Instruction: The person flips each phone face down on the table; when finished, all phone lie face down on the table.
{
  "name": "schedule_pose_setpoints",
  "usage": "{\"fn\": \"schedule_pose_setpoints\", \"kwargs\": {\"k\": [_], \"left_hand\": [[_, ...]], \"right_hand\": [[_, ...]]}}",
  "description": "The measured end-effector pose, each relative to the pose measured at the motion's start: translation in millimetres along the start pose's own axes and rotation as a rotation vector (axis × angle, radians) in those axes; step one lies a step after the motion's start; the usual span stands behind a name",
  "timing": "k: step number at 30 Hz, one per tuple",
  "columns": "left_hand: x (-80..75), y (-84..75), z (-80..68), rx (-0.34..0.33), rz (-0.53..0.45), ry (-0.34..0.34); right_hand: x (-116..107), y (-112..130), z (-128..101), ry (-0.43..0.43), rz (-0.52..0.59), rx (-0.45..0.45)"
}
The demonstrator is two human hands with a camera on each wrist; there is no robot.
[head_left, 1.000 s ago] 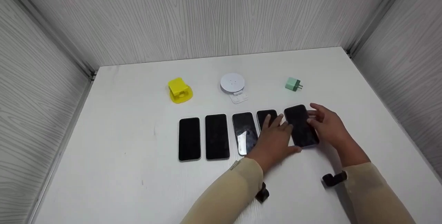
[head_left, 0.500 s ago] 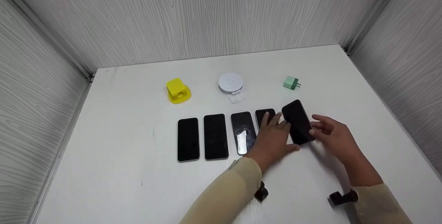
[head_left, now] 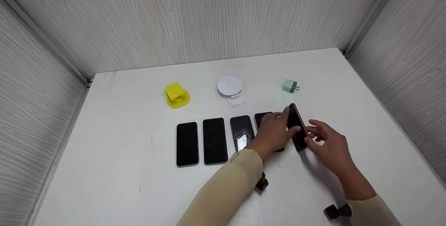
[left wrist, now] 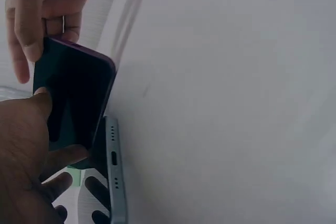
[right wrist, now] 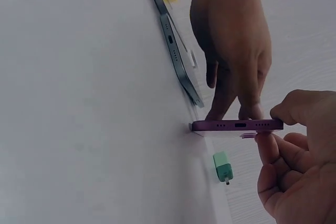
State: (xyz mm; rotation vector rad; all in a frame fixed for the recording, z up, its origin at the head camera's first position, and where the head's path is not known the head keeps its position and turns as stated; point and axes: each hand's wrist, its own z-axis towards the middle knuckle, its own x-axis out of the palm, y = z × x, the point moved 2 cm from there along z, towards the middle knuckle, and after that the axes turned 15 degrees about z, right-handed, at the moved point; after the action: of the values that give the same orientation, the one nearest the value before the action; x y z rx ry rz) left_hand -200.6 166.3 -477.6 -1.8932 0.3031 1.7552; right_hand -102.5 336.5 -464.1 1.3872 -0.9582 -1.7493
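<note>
— Why is that dark, purple-edged phone (head_left: 297,128) standing on its long edge instead of lying flat?

— Both hands are keeping it there. The left hand (head_left: 275,133) lays straight, relaxed fingers against its screen side, and the right hand (head_left: 329,145) pinches the near end between thumb and fingertips. One edge touches the white worktop (head_left: 122,170), so it is propped, not lifted clear.

— And where does it sit?

— At the right end of the row of four black phones (head_left: 212,140) lying flat, screens up, side by side. The left palm hovers over the nearest one.

— What's behind?

— A yellow plastic stand (head_left: 177,95), a round white disc stand (head_left: 230,86) and a small green plug adapter (head_left: 289,86), lined up well apart from the phones.
</note>
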Motion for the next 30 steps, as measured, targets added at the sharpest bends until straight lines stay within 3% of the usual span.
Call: {"fn": "schedule_pose_setpoints", "kwargs": {"k": [3, 6, 14, 19, 25, 30], "left_hand": [[-5.5, 6.1, 7.2, -0.056, -0.1, 0.007], [-10.7, 10.3, 12.1, -0.072, -0.113, 0.024], [-18.2, 13.3, 17.1, -0.06, -0.109, 0.062], [-19.5, 18.6, 17.8, -0.076, -0.139, 0.077], [-22.1, 28.1, 15.8, -0.086, -0.221, 0.092], [-22.9, 34.3, 16.2, -0.073, -0.246, 0.113]], "right_hand": [[6.3, -0.1, -1.1, 0.008, -0.02, -0.016], [9.2, -1.9, -1.9, 0.029, -0.027, -0.023], [6.6, -3.6, -3.4, 0.061, -0.008, -0.009], [6.2, -8.2, -3.6, 0.132, 0.029, 0.034], [8.2, -17.6, -4.7, 0.232, -0.032, 0.043], [6.0, -22.7, -5.3, 0.246, -0.073, 0.08]]}}
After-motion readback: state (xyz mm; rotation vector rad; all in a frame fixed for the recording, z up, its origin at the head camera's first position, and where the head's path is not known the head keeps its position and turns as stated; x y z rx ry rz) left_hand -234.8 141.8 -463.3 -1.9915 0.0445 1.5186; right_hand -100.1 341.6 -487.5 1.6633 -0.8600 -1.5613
